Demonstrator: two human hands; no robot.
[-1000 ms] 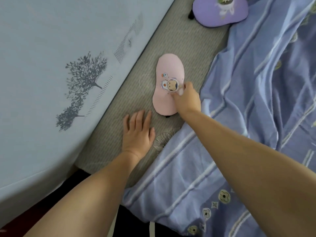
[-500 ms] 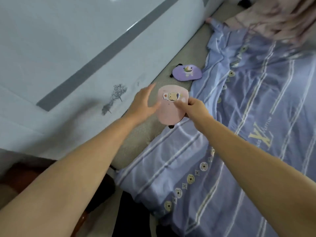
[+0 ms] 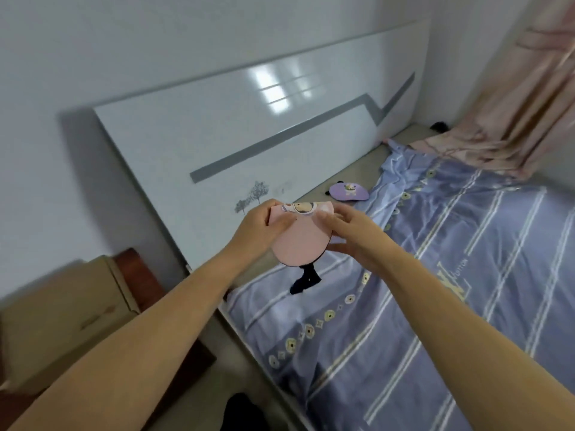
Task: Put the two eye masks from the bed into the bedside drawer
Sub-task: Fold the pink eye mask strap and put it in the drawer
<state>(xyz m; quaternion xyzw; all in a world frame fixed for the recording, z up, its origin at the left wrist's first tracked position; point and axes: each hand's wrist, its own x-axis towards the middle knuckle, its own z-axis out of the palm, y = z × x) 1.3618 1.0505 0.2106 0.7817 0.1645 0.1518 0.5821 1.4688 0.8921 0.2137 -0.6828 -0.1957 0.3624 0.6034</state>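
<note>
A pink eye mask point(image 3: 300, 241) with a cartoon patch is folded double and held in the air above the bed's head end. My left hand point(image 3: 259, 230) pinches its left side and my right hand point(image 3: 348, 233) grips its right side. Its black strap point(image 3: 306, 279) dangles below. A purple eye mask point(image 3: 348, 191) lies flat on the beige mattress strip near the headboard, beyond my hands. The bedside cabinet point(image 3: 62, 309) stands at the lower left; its drawer front does not show.
A white glossy headboard point(image 3: 249, 135) runs along the left of the bed. A blue striped sheet point(image 3: 435, 290) covers the mattress. A pink curtain point(image 3: 513, 113) hangs at the far right. Something dark point(image 3: 242, 412) lies on the floor below.
The pink mask came up off the mattress, and both hands now hold it folded in the air. My view has pulled back and up, bringing the cabinet into sight.
</note>
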